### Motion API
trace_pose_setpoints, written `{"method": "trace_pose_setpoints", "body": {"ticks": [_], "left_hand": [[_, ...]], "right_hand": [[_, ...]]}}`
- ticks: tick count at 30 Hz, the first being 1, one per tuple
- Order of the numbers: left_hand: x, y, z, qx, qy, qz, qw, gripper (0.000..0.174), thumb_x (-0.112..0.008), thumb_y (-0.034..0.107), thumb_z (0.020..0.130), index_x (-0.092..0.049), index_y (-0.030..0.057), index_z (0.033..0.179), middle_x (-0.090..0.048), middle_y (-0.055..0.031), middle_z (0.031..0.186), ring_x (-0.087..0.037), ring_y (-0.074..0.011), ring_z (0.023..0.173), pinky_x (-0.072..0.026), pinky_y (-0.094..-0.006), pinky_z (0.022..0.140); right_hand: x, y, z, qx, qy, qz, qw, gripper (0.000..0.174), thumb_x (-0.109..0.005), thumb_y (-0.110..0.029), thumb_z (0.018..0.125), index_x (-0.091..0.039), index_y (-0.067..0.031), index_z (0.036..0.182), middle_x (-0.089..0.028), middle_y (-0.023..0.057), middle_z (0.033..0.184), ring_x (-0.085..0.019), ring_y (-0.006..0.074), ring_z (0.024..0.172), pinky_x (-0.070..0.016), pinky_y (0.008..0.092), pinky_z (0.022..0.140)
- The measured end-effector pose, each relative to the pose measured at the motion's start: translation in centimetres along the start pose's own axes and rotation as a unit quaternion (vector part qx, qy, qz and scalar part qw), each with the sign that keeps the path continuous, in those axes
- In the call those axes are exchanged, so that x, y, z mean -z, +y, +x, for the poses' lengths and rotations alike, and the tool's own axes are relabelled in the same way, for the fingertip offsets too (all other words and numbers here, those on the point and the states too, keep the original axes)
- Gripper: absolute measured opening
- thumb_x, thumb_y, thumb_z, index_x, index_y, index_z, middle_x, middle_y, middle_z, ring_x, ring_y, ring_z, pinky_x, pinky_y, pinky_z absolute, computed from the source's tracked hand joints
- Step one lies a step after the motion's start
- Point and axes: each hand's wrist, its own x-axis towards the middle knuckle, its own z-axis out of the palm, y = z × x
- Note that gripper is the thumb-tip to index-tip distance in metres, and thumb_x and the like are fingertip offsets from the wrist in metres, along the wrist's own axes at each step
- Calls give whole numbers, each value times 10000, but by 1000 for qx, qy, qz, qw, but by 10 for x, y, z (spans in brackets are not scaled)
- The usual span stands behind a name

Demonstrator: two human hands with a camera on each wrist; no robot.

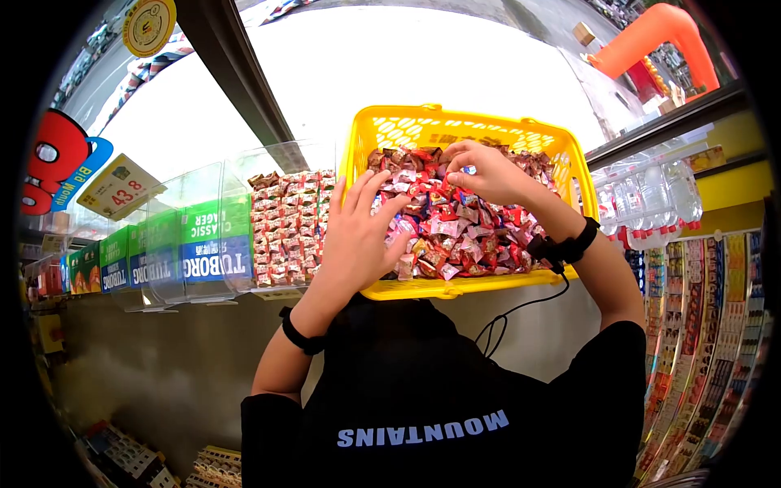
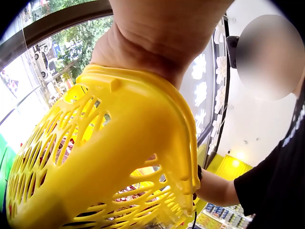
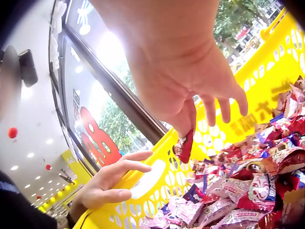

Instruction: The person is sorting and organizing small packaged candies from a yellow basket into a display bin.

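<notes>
A yellow basket [image 1: 488,286] [image 2: 109,133] [image 3: 248,78] holds a heap of small wrapped candies [image 1: 455,228] [image 3: 238,191], mostly red and pink. My left hand [image 1: 362,215] [image 3: 112,183] reaches over the basket's left end, its fingers spread and partly bent; in the left wrist view the basket wall hides its fingers. Above the heap, my right hand [image 1: 492,172] [image 3: 186,86] pinches a red wrapped candy [image 3: 184,147] between thumb and index finger, the other fingers extended.
Left of the basket, clear bins hold neat rows of wrapped candies [image 1: 289,228] and green-and-blue beer boxes [image 1: 215,236]. Water bottles [image 1: 651,195] stand at the right, above racks of small packets [image 1: 708,325]. A black cable [image 1: 521,305] hangs from the right wrist.
</notes>
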Motion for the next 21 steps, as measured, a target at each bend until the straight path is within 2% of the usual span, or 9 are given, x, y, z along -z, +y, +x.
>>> {"method": "trace_pose_setpoints", "body": {"ticks": [2,3,6,7,10,11,15,18,21], "left_hand": [[-1,0,0,-2,1,0,1000,434,-776,320,905,-701,191,1312,-540,-166,1529,-440,-365,1496,-224,-597,1290],[-1,0,0,-3,2,0,1000,435,-778,317,903,-701,192,1313,-541,-164,1528,-439,-364,1497,-223,-597,1290],[-1,-1,0,-5,-1,6,1000,434,-778,317,903,-702,195,1312,-542,-162,1528,-434,-363,1500,-221,-599,1292],[-2,0,0,-4,-2,5,1000,432,-777,316,903,-703,196,1311,-542,-162,1528,-433,-362,1501,-220,-599,1292],[-2,-1,-1,-2,-5,5,1000,426,-775,315,903,-703,197,1306,-540,-160,1529,-429,-362,1503,-217,-600,1294],[-1,-1,-1,-3,-5,6,1000,424,-774,316,903,-703,197,1304,-539,-159,1529,-427,-362,1504,-215,-601,1295],[1,1,-1,-16,-11,18,1000,427,-767,325,905,-695,199,1306,-530,-155,1537,-420,-367,1506,-208,-609,1295],[-3,-1,-2,-22,1,28,999,461,-798,352,882,-697,199,1304,-529,-140,1530,-443,-362,1483,-234,-625,1277],[-2,-1,-3,-23,4,24,999,451,-791,354,889,-699,214,1308,-535,-143,1525,-441,-359,1484,-235,-627,1275]], "right_hand": [[-5,6,-2,27,-42,-52,997,254,-707,-267,1006,-822,-44,1046,-643,185,1424,-597,382,1337,-463,468,1141],[-5,5,1,-10,-104,-69,992,306,-700,-302,1015,-786,-74,1199,-610,194,1465,-561,387,1380,-445,499,1154],[-31,20,7,49,74,-185,979,460,-701,-353,1016,-668,-134,1419,-580,205,1495,-527,392,1415,-429,545,1156],[-33,19,10,39,50,-214,975,669,-698,-452,1004,-491,-197,1586,-541,212,1535,-501,412,1437,-419,580,1151],[-42,10,23,0,14,-192,981,751,-694,-524,993,-429,-237,1634,-469,248,1600,-466,477,1454,-355,558,1226],[-44,11,32,-18,-11,-214,977,845,-681,-629,960,-381,-264,1661,-430,239,1637,-434,489,1480,-347,576,1232],[-68,17,52,-21,-32,-185,982,869,-648,-689,948,-380,-274,1663,-364,229,1691,-401,488,1508,-351,656,1214],[-75,7,55,-12,-67,-249,966,811,-655,-646,942,-457,-253,1623,-365,181,1707,-386,474,1523,-363,686,1195],[-71,7,53,-8,-73,-254,964,758,-658,-623,946,-517,-245,1587,-404,164,1690,-397,451,1524,-359,644,1215]]}}
